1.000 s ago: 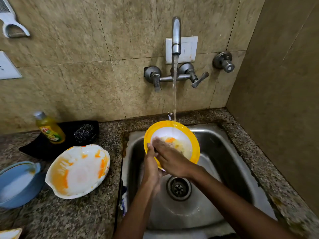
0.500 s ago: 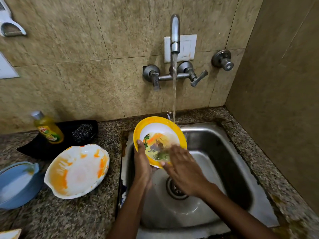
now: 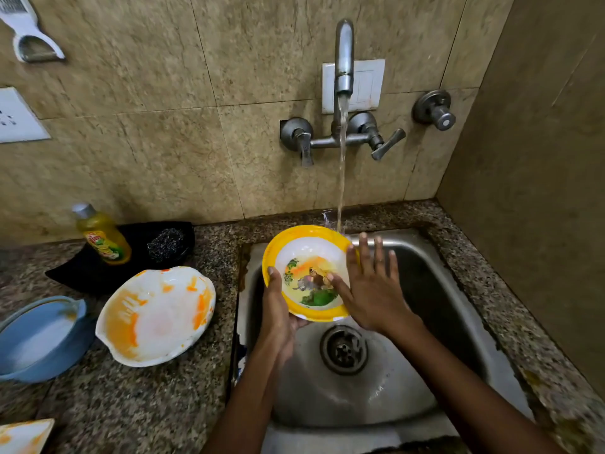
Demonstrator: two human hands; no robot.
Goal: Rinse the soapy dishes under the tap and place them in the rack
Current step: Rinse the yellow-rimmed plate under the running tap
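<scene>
Yellow-rimmed bowl (image 3: 307, 273) is gripped at nine o'clock by the left hand (image 3: 278, 309), tilted for rinsing, apparently, while the flat-fingered right hand (image 3: 370, 290) rubs it.

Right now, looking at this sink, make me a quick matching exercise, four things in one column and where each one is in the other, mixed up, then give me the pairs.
Things:
1. yellow-rimmed bowl
2. white dish with orange smears
3. dish soap bottle
4. blue dish

Places:
A. standing upright at the wall
B. held over the sink
C. at the left edge of the counter
D. on the counter just left of the sink

Pairs: 1-B, 2-D, 3-A, 4-C
</scene>
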